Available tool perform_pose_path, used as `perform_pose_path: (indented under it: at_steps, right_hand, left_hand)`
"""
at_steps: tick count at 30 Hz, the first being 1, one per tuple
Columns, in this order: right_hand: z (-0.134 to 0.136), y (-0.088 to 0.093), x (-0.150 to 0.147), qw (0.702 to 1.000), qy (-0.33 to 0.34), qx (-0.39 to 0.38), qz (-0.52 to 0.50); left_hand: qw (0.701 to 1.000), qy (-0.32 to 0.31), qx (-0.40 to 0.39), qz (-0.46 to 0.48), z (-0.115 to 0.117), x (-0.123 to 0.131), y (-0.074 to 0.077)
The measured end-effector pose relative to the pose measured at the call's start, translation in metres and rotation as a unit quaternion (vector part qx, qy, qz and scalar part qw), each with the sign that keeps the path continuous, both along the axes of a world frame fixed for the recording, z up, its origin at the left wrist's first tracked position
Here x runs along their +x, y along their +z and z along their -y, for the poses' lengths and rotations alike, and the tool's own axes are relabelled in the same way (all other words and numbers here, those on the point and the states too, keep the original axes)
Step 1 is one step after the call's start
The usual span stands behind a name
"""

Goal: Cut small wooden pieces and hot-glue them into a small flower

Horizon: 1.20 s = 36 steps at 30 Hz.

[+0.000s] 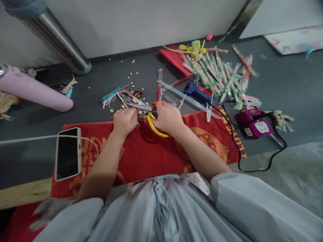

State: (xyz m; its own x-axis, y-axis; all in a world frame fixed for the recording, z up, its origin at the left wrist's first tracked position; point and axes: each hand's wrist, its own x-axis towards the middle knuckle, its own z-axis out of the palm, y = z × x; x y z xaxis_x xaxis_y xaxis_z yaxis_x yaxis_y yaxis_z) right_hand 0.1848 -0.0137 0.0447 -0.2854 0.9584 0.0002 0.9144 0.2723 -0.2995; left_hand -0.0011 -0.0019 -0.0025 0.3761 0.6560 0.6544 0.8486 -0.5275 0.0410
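Note:
My right hand [168,117] is closed around the yellow and orange handles of a pair of scissors [151,119], whose silver blades point left. My left hand [124,121] is curled in a pinch right beside the blades, holding a thin wooden stick [138,123] whose short end pokes out under my fingers. Both hands rest at the far edge of a red patterned cloth [141,151]. Small cut wood bits [121,107] lie scattered on the dark floor just beyond my left hand.
A phone [68,154] on a white cable lies at the cloth's left. A blue glue gun [196,91], clear glue sticks [186,98], a pile of wrapped chopsticks [222,75], a purple power strip [254,125] with black cord, and a pink roll [32,90] surround me.

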Motion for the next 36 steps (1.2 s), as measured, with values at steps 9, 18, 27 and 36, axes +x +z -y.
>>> perform_pose_path:
  at_steps: [9,18,27,36]
  right_hand:
    - [-0.0026,-0.0077,-0.0008,1.0,0.003,0.005,0.005]
    - [-0.002,-0.006,0.0031,0.999,0.029,0.021,-0.01]
    - [-0.0004,-0.0023,0.0065,0.998,0.055,0.014,-0.019]
    - [-0.002,-0.0001,0.0055,0.999,0.041,0.009,-0.02]
  left_hand:
    - [0.999,0.025,-0.046,0.014,-0.0005,0.0007,-0.0001]
    - [0.996,0.008,-0.068,0.055,-0.0022,-0.0033,-0.0053]
    - [0.99,-0.017,-0.111,0.081,-0.0014,-0.0035,-0.0029]
    - [0.991,-0.024,-0.115,0.06,-0.0009,-0.0049,0.0031]
